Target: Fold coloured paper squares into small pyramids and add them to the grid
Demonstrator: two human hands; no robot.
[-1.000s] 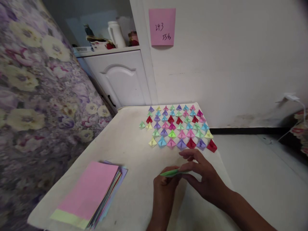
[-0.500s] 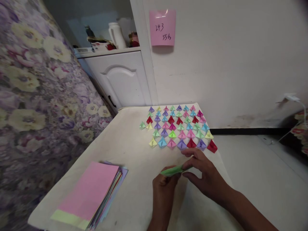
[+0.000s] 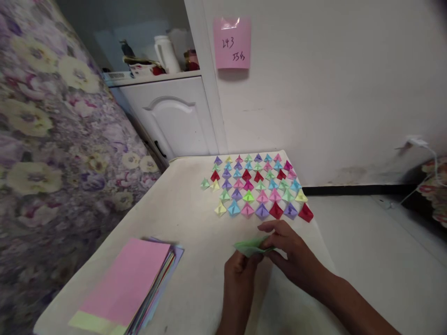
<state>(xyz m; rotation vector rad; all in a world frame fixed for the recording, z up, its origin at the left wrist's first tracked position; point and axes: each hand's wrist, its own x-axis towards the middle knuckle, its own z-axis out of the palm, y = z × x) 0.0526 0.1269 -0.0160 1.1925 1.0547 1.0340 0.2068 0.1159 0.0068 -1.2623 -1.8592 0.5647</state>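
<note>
A folded piece of green paper (image 3: 248, 247) is held above the table between both hands. My left hand (image 3: 240, 270) is closed on its lower left side, thumb against the near edge. From the right, my right hand (image 3: 286, 244) pinches the paper's right end with thumb and forefinger, and its other fingers reach out beyond. Just past the hands, several small folded paper pieces (image 3: 247, 196) in many colours stand in rows. The hands partly hide the green paper's right end.
On the left of the cream-covered table (image 3: 164, 204) lies a stack of coloured paper (image 3: 127, 279), pink on top. A floral curtain (image 3: 70, 186) hangs at the left. Behind stand a white cabinet (image 3: 174, 121) and a wall with a pink note (image 3: 232, 43).
The green paper has tilted, showing more of its broad face, where before it was nearly edge-on. My right thumb has come up to the paper. The view has shifted slightly.
</note>
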